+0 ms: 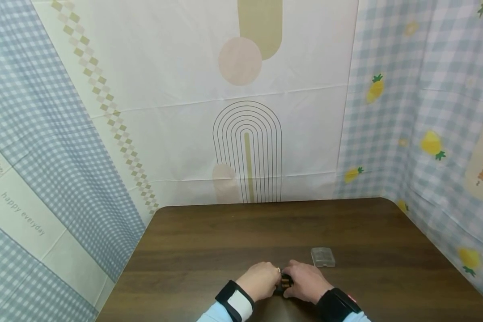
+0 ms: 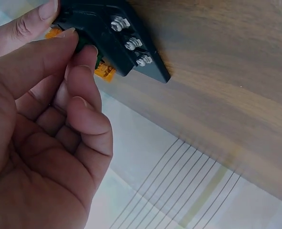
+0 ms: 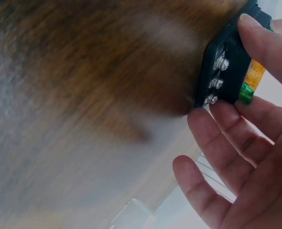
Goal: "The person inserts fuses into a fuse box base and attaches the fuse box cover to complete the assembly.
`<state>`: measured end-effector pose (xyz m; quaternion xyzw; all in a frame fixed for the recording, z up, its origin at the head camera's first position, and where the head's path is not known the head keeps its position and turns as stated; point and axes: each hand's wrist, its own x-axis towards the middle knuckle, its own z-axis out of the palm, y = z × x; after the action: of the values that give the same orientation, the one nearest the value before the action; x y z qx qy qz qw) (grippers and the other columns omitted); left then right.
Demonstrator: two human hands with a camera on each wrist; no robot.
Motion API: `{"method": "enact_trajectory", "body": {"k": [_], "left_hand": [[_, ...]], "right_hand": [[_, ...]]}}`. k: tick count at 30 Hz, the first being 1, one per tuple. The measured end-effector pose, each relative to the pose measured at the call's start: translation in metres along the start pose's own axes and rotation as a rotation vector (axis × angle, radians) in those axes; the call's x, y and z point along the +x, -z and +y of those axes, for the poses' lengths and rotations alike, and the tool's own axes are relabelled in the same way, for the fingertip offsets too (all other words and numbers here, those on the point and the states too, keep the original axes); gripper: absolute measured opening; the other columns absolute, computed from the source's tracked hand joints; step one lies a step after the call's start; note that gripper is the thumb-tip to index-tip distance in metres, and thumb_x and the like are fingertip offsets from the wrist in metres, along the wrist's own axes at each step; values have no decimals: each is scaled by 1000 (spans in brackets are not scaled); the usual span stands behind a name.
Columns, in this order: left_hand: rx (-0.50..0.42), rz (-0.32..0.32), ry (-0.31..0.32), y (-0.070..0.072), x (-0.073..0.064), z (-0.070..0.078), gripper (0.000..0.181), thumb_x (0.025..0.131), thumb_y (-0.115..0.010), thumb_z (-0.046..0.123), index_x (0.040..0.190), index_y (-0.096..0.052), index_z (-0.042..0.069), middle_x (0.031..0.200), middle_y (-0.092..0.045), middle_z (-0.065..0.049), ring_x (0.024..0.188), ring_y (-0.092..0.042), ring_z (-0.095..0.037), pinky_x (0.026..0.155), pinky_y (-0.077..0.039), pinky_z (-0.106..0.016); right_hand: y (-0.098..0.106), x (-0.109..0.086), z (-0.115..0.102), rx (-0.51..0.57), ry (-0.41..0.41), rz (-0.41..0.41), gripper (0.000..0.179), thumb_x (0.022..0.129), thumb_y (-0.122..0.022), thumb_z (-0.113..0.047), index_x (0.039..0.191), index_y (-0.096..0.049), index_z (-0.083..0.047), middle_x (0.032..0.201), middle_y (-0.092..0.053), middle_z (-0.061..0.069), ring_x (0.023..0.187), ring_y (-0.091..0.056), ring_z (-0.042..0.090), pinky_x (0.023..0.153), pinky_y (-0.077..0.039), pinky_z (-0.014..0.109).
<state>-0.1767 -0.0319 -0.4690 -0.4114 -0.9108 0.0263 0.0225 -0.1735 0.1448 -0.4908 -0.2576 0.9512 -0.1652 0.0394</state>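
A black fuse block [image 1: 285, 282] [image 2: 100, 31] [image 3: 231, 59] sits low over the table between both hands. Metal screw terminals [image 2: 131, 43] line one side. An orange blade fuse [image 2: 105, 71] and a green blade fuse [image 3: 246, 93] stick out of its other face. My left hand [image 1: 260, 279] [image 2: 45, 129] pinches with thumb and index fingertips at a small green fuse, mostly hidden by those fingers. From the right, my right hand [image 1: 306, 281] [image 3: 255, 148] grips the block, thumb over one edge and fingertips at the opposite end by the screws.
A small clear plastic case [image 1: 323, 256] lies on the brown wooden table [image 1: 209, 241], just beyond the right hand. Patterned cloths [image 1: 177, 147] hang behind the table and along both sides. Each wrist wears a black strap [image 1: 338, 304].
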Motion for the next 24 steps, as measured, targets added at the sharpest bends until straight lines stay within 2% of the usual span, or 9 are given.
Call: {"method": "enact_trajectory", "body": {"k": [7,12,19,24], "left_hand": [[-5,39,-6,-5,-1,-3,15,76,-83,16,70,-74,25,70,-63,15,62,-54,0,56,-44,-18],[-63,22,17,-3,-2,-6,12,78,-84,21,72,-75,25,69,-63,16,63,-53,1,57,-43,-18],[-60,19,49,1,-4,-11,17,80,-83,30,70,-71,24,66,-59,17,61,-49,0,55,-39,-20],[-59,18,80,4,-5,-15,17,78,-84,39,79,-74,24,73,-61,16,64,-51,0,57,-42,-20]], "right_hand": [[0,0,0,3,-8,-7,42,69,-88,-31,103,-73,-10,81,-50,-7,68,-51,11,58,-45,33],[0,0,0,-8,-19,-15,43,70,-88,-32,104,-73,-10,81,-50,-7,68,-51,11,58,-45,34],[-1,1,0,-26,-24,-13,45,69,-88,-34,103,-73,-11,82,-51,-7,69,-53,12,60,-47,35],[-1,1,0,-27,-31,-15,48,68,-88,-37,105,-72,-10,83,-51,-6,71,-53,12,61,-47,36]]}}
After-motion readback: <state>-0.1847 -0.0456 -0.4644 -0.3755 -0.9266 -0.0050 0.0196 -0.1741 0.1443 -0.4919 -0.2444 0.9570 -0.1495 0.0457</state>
